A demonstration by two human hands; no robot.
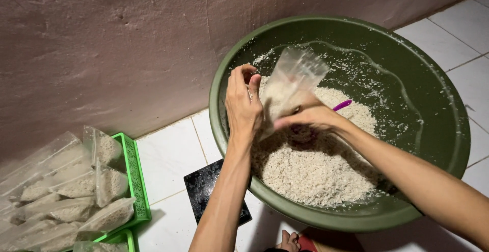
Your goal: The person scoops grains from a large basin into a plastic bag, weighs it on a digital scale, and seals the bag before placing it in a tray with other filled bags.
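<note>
A wide green basin [438, 94] sits on the white tiled floor, partly filled with pale crumbly grain [316, 168]. Over it, both my hands hold a small clear plastic bag [293, 79] with some grain inside. My left hand [243, 104] pinches the bag's left edge with fingers curled. Under the bag's lower right side, my right hand [310, 117] grips it together with a purple scoop handle [342, 104] that sticks out behind the fingers.
A green plastic basket [133, 175] at the lower left holds several filled clear bags [71, 191]. A flat black scale [204, 186] lies on the tiles beside the basin. A rough pinkish wall [127, 43] runs behind. My foot [289, 242] shows at the bottom edge.
</note>
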